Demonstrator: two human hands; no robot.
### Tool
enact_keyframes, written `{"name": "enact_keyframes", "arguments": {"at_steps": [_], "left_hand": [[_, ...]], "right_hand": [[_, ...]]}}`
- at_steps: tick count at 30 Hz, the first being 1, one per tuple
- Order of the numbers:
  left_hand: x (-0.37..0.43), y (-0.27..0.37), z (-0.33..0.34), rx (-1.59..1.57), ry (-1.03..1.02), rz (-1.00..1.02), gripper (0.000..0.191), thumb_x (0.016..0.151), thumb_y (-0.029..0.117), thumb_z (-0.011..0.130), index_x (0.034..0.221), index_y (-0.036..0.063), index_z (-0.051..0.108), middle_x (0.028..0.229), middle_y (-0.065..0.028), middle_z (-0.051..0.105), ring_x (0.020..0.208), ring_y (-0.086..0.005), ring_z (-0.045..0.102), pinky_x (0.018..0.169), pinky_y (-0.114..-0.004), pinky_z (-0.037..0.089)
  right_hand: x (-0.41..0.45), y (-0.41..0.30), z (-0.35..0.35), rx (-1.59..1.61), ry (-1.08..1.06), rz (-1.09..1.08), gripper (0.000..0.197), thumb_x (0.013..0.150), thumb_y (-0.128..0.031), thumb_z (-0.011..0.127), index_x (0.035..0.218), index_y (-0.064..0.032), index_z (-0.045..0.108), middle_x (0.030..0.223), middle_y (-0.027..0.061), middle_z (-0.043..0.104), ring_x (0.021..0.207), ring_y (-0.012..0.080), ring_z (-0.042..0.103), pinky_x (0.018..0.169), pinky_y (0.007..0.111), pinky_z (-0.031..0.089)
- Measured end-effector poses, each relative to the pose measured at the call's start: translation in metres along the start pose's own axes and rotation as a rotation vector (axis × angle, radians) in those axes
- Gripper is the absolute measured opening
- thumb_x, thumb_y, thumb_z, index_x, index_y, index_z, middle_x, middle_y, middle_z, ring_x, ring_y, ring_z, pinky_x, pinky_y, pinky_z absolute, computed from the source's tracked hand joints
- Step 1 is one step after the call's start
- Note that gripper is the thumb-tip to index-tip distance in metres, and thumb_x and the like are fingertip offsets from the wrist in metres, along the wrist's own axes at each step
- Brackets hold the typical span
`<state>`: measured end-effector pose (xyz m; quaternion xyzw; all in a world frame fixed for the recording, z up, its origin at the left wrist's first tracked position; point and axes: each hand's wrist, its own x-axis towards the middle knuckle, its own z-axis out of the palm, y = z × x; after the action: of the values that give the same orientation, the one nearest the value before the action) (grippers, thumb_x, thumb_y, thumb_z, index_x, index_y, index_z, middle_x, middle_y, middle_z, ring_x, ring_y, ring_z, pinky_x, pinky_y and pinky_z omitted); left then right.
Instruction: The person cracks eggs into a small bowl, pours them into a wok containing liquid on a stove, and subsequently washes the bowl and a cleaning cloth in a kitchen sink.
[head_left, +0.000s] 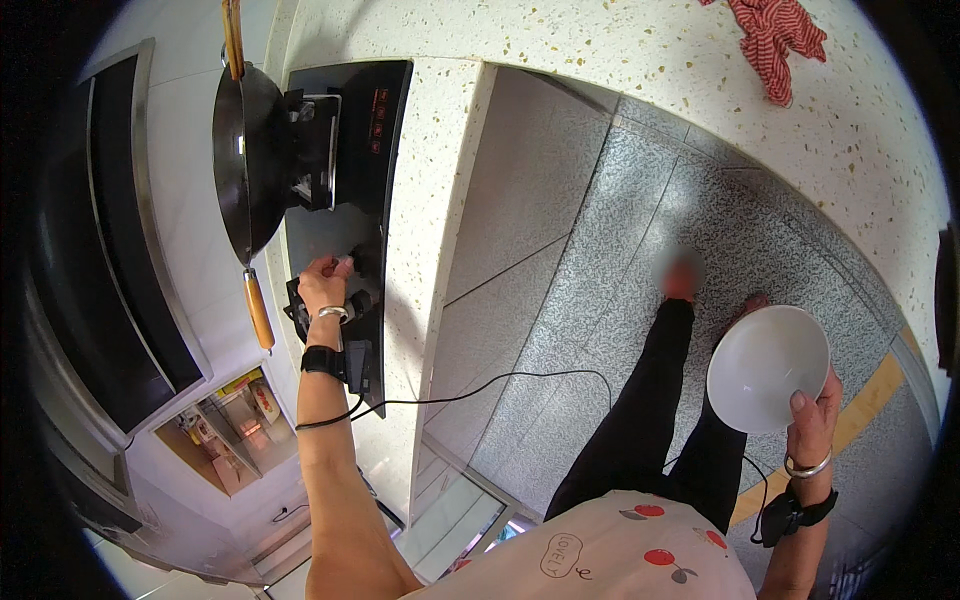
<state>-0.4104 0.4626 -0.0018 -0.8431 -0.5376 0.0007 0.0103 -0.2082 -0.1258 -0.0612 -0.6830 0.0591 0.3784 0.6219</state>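
My right hand grips a white bowl by its rim, thumb inside and fingers beneath. The bowl's visible inside looks bare. At the left, my left hand is over the black glass hob, beside a burner partly covered by my wrist. Its fingers are curled close together; whether something small is between them I cannot tell. Farther along the hob, a black wok sits at the other burner's pan support. A wooden handle extends from the wok towards my left hand.
Wooden sticks stand at the wok's far side. A speckled countertop bears a red striped cloth. A black cable runs from my left wrist. A black range hood and a wall niche holding packages are at the left.
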Motion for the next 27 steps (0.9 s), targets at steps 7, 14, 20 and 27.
{"name": "enact_keyframes", "arguments": {"at_steps": [7,14,20,27], "left_hand": [[0.0,0.014,-0.002,0.007,-0.011,-0.126,0.029,0.078,0.028,0.063,0.08,-0.0005,0.063,0.051,-0.0042,0.054,0.04,-0.0109,0.049,0.038,-0.026,0.038],[-0.004,0.022,-0.004,-0.019,-0.041,-0.233,0.036,0.078,0.034,0.062,0.088,-0.0006,0.063,0.053,-0.004,0.053,0.039,-0.0114,0.047,0.036,-0.026,0.037],[-0.008,0.03,-0.007,0.0,-0.047,-0.245,0.038,0.078,0.034,0.063,0.091,-0.0018,0.062,0.057,-0.0061,0.056,0.041,-0.0121,0.049,0.037,-0.025,0.039],[-0.008,0.027,-0.005,-0.038,-0.045,-0.211,0.035,0.079,0.029,0.062,0.09,-0.0042,0.061,0.057,-0.0079,0.056,0.04,-0.0125,0.049,0.037,-0.025,0.038]], "right_hand": [[0.0,-0.001,-0.005,-0.007,-0.005,-0.02,0.065,0.068,-0.047,0.062,0.108,0.0028,0.051,0.092,0.0064,0.057,0.084,0.0142,0.053,0.074,0.027,0.041],[-0.002,0.0,-0.009,0.003,0.014,-0.013,0.065,0.068,-0.047,0.062,0.108,0.0033,0.05,0.093,0.0052,0.057,0.084,0.0135,0.053,0.074,0.027,0.041],[-0.001,-0.002,-0.009,-0.005,0.017,-0.004,0.068,0.067,-0.048,0.062,0.11,0.0031,0.05,0.094,0.0059,0.058,0.086,0.0142,0.053,0.076,0.028,0.041],[0.0,-0.003,-0.009,-0.014,0.014,0.006,0.07,0.066,-0.05,0.062,0.11,0.0032,0.05,0.094,0.0064,0.057,0.086,0.0149,0.053,0.076,0.029,0.042]]}}
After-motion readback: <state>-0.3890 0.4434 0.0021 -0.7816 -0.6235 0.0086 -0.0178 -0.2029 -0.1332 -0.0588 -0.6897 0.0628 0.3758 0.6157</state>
